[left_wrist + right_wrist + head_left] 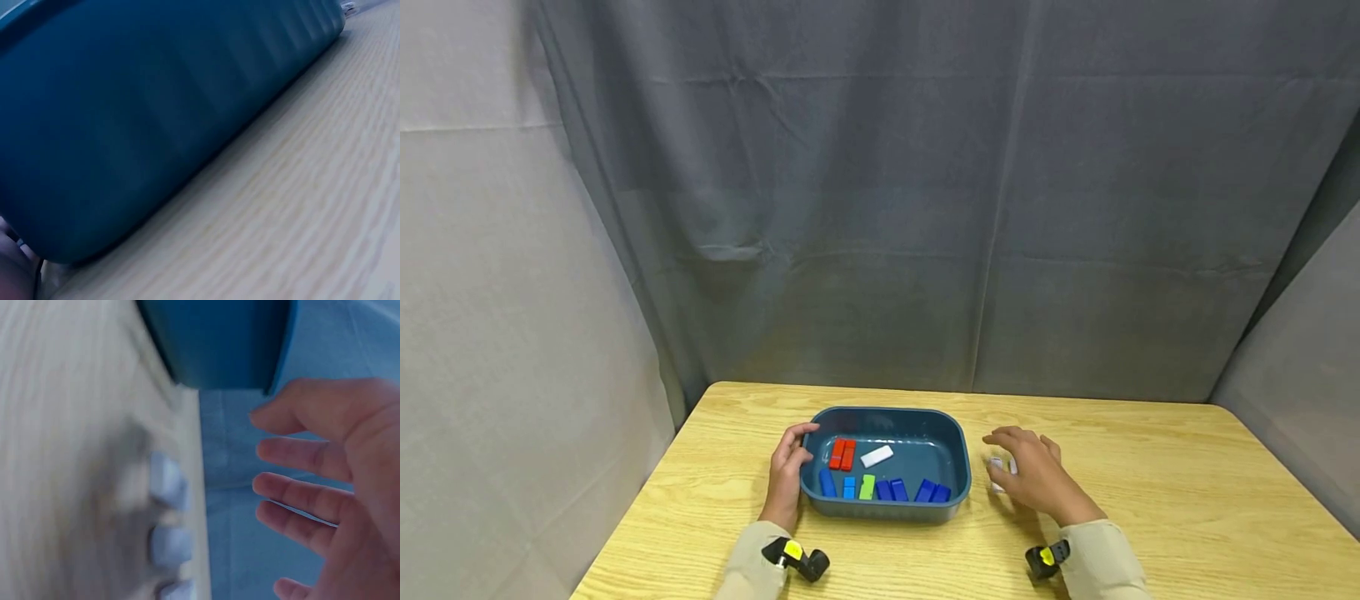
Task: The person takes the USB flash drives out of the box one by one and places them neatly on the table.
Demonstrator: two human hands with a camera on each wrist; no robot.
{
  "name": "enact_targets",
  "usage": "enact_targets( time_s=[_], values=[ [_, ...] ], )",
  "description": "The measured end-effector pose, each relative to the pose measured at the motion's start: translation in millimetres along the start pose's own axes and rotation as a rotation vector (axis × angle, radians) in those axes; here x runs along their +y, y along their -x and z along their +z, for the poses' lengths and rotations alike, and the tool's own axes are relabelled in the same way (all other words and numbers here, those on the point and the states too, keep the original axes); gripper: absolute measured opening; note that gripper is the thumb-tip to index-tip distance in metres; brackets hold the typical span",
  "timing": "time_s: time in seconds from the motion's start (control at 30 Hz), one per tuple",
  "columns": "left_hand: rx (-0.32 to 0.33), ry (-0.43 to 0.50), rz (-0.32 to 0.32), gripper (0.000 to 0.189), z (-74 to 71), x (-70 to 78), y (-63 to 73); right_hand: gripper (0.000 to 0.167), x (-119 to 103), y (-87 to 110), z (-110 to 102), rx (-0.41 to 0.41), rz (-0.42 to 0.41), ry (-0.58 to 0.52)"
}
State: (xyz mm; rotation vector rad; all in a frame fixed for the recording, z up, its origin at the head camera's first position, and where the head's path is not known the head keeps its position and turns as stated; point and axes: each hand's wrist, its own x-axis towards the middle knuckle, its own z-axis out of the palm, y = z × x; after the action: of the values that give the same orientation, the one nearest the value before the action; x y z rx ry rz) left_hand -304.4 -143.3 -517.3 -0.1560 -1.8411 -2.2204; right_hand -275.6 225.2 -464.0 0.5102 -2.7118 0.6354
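A dark teal tub (887,510) stands on the wooden table with small oblong blocks in it. My left hand (785,479) grips the tub's left end, its thumb and a finger over the rim. In the left wrist view the tub's side (169,94) fills most of the picture. To the right of the tub, my right hand (1033,475) is held above white blocks (997,485), partly hiding them. The right wrist view has that hand (337,481) with fingers apart and nothing in them, and three white blocks (170,545) standing on the table.
Inside the tub are two red blocks (842,454), a white block (877,456), a green block (867,487), a light blue block (849,487) and several darker blue blocks (891,490). Grey curtain (880,208) hangs behind the table (1150,483).
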Motion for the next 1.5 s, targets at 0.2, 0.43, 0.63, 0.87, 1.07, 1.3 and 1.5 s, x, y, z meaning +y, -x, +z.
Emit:
enact_targets(
  time_s=[0.2,0.43,0.63,0.87,1.07,1.3,1.5],
  values=[
    [0.018,-0.008,0.002,0.046,0.3,-0.7,0.9,0.033,-19.6,-9.5,-5.8,0.104,-0.084,-0.036],
    [0.013,-0.002,0.006,0.046,3.4,-0.9,1.0,0.032,-41.6,-22.7,0.4,0.106,-0.148,-0.089],
    [0.016,0.004,0.017,0.046,5.7,-2.6,-0.8,0.029,-59.2,-34.5,17.8,0.059,-0.176,-0.108],
    [0.013,0.007,0.013,0.046,16.2,-6.6,-2.1,0.028,-68.1,-44.2,34.2,-0.022,-0.138,-0.111],
    [0.004,0.000,0.017,0.045,21.5,-7.8,-2.3,0.026,-72.4,-49.7,43.5,-0.090,-0.086,-0.097],
    [0.012,0.008,0.015,0.045,20.2,-8.6,-3.1,0.028,-86.4,-61.1,52.4,-0.158,-0.104,-0.100],
    [0.012,-0.008,0.000,0.045,20.6,-7.9,-3.3,0.030,-98.2,-72.5,61.5,-0.224,-0.084,-0.084]
  ],
)
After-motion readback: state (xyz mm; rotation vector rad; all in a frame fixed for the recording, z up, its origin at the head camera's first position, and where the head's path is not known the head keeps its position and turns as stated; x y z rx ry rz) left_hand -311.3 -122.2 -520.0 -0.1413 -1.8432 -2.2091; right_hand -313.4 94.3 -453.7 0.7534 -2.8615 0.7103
